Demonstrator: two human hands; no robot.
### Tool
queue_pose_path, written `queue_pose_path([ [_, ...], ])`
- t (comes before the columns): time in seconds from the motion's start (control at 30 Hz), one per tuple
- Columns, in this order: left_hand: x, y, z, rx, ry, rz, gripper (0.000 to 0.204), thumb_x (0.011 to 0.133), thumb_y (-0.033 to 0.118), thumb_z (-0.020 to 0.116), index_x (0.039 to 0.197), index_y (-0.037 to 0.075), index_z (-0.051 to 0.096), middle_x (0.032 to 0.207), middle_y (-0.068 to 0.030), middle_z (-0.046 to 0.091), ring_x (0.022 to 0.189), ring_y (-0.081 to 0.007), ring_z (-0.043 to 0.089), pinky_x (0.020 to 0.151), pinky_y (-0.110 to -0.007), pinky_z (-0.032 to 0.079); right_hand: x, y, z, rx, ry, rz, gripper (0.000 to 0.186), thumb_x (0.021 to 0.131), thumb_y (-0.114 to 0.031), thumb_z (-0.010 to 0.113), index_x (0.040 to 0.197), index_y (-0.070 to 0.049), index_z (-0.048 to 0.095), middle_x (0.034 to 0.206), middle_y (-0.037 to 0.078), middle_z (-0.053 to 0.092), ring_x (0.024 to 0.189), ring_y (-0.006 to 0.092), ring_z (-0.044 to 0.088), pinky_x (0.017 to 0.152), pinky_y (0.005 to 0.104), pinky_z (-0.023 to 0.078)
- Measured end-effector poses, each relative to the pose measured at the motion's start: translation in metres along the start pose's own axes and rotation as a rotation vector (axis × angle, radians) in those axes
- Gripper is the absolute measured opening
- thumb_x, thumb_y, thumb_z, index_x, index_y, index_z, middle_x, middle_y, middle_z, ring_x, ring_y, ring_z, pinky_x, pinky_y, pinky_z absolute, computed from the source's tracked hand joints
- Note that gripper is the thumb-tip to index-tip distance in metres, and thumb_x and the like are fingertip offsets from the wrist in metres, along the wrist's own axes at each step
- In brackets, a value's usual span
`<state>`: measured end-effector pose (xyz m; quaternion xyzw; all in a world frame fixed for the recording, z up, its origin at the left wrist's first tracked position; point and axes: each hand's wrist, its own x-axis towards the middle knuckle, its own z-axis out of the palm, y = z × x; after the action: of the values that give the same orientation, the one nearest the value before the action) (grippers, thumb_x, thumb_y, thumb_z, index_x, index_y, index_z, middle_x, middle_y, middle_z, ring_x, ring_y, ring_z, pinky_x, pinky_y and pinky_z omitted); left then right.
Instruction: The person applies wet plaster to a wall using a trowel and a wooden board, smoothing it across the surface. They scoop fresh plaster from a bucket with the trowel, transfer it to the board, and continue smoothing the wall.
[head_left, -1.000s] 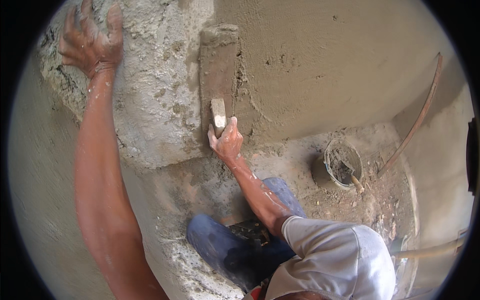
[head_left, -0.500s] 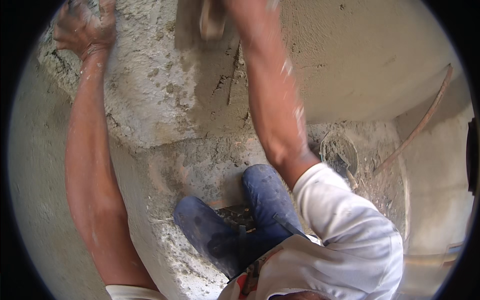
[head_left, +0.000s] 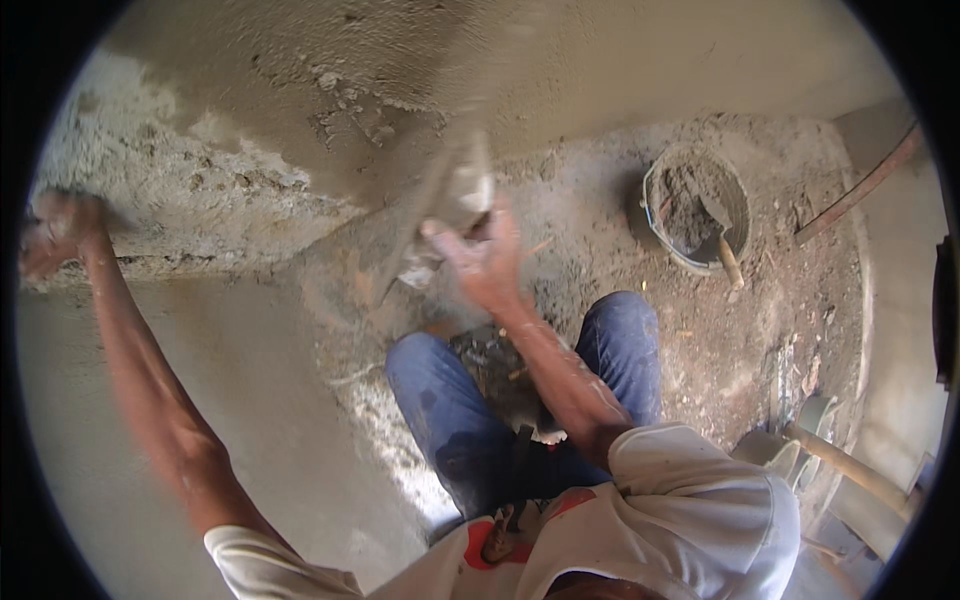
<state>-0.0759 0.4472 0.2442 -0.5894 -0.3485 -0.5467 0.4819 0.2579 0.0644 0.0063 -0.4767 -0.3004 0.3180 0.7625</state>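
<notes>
My right hand [head_left: 490, 262] grips a plastering float [head_left: 468, 195] in front of the wall, above my knees. The float is tilted edge-on and smeared by motion, with pale mortar on it. Whether it touches the wall, I cannot tell. Grey wet plaster [head_left: 270, 75] covers the upper wall, with a rough crumbly patch near the float. Below it runs a paler, rough band [head_left: 200, 190]. At the far left, my left hand [head_left: 62, 235] is at the end of this band; its fingers are too blurred to make out.
A bucket [head_left: 652, 232] of mortar stands on the dirty floor to the right, with a wooden-handled trowel [head_left: 731, 262] in it. Farther right, a long thin brown pole [head_left: 865, 185] slants by the wall. A wooden-handled tool [head_left: 850, 470] lies at lower right beside grey containers [head_left: 768, 450].
My right hand has brought the float down from the upper wall toward my knees. My left hand has moved lower and farther left. The view has shifted, showing more floor and the whole bucket.
</notes>
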Motion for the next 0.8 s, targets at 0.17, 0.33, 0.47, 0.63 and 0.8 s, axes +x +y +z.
queue_pose_path([
  [0.17, 0.029, -0.025, -0.020, 0.042, -0.183, 0.035, 0.080, 0.098, 0.056, 0.056, 0.149, -0.004, 0.043, 0.147, -0.0317, 0.042, 0.133, -0.0496, 0.043, 0.108, -0.067, 0.036, -0.004, -0.112, -0.075, 0.044, 0.310, 0.157, 0.049, 0.097, -0.009, 0.073, 0.139, 0.003, 0.050, 0.127, 0.012, 0.065, 0.115, 0.0188, 0.064, 0.101, 0.0358, 0.052],
  [0.33, 0.060, 0.099, -0.103, 0.048, -0.670, -0.225, 0.086, 0.102, 0.056, 0.055, 0.154, -0.010, 0.032, 0.154, -0.0336, 0.034, 0.142, -0.0496, 0.036, 0.116, -0.066, 0.030, 0.006, -0.180, -0.119, -0.032, 0.599, 0.273, 0.046, 0.102, -0.019, 0.072, 0.138, 0.003, 0.052, 0.129, 0.013, 0.066, 0.119, 0.0194, 0.061, 0.104, 0.0359, 0.048],
  [0.47, 0.080, 0.125, -0.242, -0.375, -1.534, -0.478, 0.085, 0.106, 0.049, 0.058, 0.163, -0.003, 0.024, 0.164, -0.0270, 0.026, 0.153, -0.0418, 0.029, 0.124, -0.054, 0.028, 0.009, -0.208, -0.079, 0.017, 0.647, 0.456, 0.047, 0.100, -0.021, 0.075, 0.134, 0.003, 0.054, 0.125, 0.012, 0.066, 0.114, 0.0180, 0.061, 0.100, 0.0344, 0.049],
  [0.63, 0.065, 0.148, -0.419, -0.506, -2.412, -0.556, 0.095, 0.097, 0.041, 0.075, 0.161, -0.008, 0.024, 0.162, -0.0303, 0.031, 0.151, -0.0409, 0.034, 0.125, -0.049, 0.031, -0.007, -0.187, 0.029, 0.172, 0.634, 0.469, 0.044, 0.102, -0.023, 0.072, 0.132, 0.003, 0.051, 0.113, 0.010, 0.068, 0.101, 0.0142, 0.063, 0.088, 0.0314, 0.053],
  [0.8, 0.072, 0.172, -0.458, -0.492, -2.559, -0.408, 0.096, 0.091, 0.041, 0.079, 0.161, -0.003, 0.030, 0.158, -0.0316, 0.037, 0.146, -0.0477, 0.038, 0.121, -0.058, 0.033, 0.023, -0.169, 0.154, 0.162, 0.683, 0.418, 0.040, 0.103, -0.019, 0.068, 0.131, 0.003, 0.049, 0.101, 0.011, 0.068, 0.078, 0.0136, 0.066, 0.065, 0.0326, 0.057],
])
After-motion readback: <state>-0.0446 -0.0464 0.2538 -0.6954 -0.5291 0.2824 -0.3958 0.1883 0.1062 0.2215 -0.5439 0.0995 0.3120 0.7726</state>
